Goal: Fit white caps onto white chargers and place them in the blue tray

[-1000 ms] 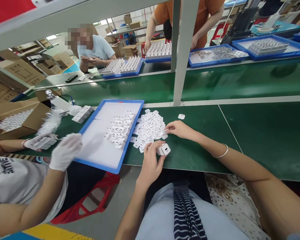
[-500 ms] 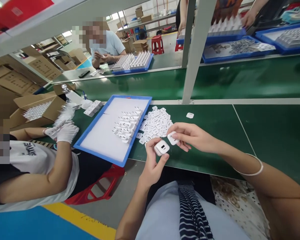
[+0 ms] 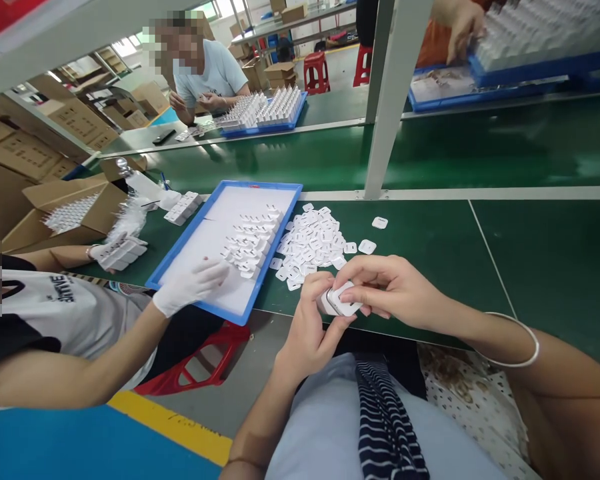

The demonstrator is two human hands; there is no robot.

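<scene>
My left hand (image 3: 307, 327) is closed round a small white USB charger (image 3: 326, 304), held just over the near edge of the green bench. Between the thumb and fingers of my right hand (image 3: 397, 290) is a white square cover plate (image 3: 349, 305) with a slot in it. The plate lies against the charger's face, slightly tilted; whether it sits flush cannot be seen. Beyond my hands spreads a pile of similar white plates (image 3: 313, 240). Two loose plates lie apart from it, one nearer (image 3: 367, 247) and one farther off (image 3: 379, 223).
Left of the pile, a blue-rimmed tray (image 3: 275, 184) holds rows of white chargers (image 3: 253, 243), pins up. A co-worker's gloved hand (image 3: 193, 287) reaches over it. A metal post (image 3: 386, 100) rises from the bench's far rail. An open carton (image 3: 75, 213) stands at far left.
My right hand has brought the cover plate leftward and down onto the charger, which has turned. Another loose plate now shows beside the pile. The co-worker's gloved hand has moved over the tray.
</scene>
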